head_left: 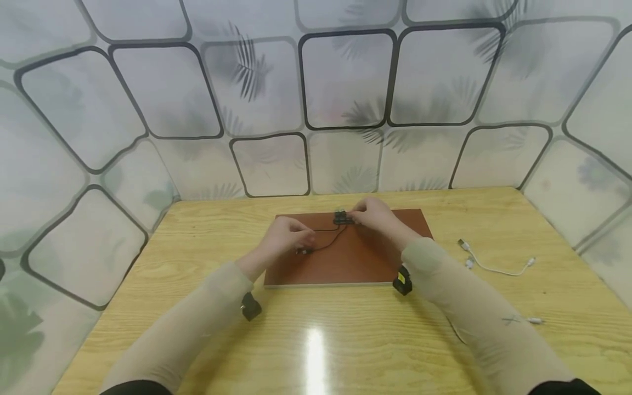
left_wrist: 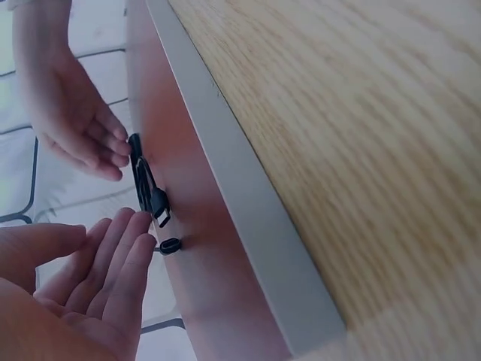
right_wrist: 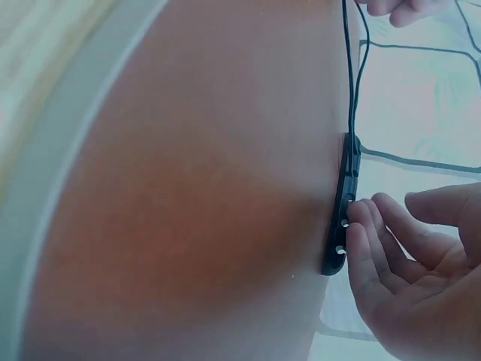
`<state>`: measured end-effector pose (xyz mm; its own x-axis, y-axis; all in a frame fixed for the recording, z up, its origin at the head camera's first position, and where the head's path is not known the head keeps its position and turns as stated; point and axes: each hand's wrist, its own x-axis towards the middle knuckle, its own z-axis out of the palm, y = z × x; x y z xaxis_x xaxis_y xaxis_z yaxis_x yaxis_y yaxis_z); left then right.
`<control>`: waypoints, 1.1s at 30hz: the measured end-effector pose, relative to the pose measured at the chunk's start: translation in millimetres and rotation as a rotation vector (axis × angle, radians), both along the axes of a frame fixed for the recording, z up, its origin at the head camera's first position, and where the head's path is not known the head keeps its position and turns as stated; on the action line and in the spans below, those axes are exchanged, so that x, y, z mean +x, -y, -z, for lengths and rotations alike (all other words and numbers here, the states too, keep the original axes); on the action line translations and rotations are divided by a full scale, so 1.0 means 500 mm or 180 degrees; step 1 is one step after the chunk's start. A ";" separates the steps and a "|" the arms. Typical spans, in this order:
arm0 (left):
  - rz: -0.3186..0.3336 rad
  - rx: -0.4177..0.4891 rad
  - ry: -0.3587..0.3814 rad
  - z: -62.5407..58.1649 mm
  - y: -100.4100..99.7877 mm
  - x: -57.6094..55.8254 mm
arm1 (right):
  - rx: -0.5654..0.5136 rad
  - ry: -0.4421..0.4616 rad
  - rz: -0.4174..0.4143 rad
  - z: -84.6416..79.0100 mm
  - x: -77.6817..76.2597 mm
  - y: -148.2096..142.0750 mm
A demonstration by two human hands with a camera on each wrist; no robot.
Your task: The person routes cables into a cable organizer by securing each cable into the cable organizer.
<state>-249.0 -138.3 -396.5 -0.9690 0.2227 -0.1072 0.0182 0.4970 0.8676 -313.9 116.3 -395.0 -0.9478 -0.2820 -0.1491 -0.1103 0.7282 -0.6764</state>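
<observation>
A slim black bar (right_wrist: 342, 218) with small light notches lies near the far edge of the reddish-brown board (head_left: 345, 258). Thin black cables (right_wrist: 350, 75) run from its one end toward my left hand. The fingertips of my right hand (head_left: 372, 214) touch or nearly touch the bar's side, with the thumb held apart. My left hand (head_left: 293, 233) is over the board's left part, fingers fairly straight and thumb apart. Just by its fingertips are two black cable plugs (left_wrist: 160, 204), one with a flat metal end; whether the fingers touch them I cannot tell.
To the right of the board, a short white cable (head_left: 498, 271) lies on the wooden table (head_left: 316, 312). Another white plug (head_left: 535, 321) shows beside my right sleeve. A patterned covering (head_left: 345, 82) rises behind the table.
</observation>
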 end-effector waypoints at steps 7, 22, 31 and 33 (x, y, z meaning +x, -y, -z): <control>-0.0112 0.0506 0.0315 0.010 0.004 -0.002 | -0.0953 0.0527 0.0280 0.003 0.007 -0.011; -0.0035 0.0977 0.0771 0.007 -0.020 0.007 | -0.1539 0.1316 0.0385 -0.009 0.056 -0.022; 0.0032 0.0996 0.0890 -0.001 -0.062 0.003 | -0.1634 0.1304 0.0273 -0.019 0.098 -0.064; 0.0039 0.0992 0.0897 -0.001 -0.073 0.002 | -0.1634 0.1300 0.0238 -0.023 0.106 -0.073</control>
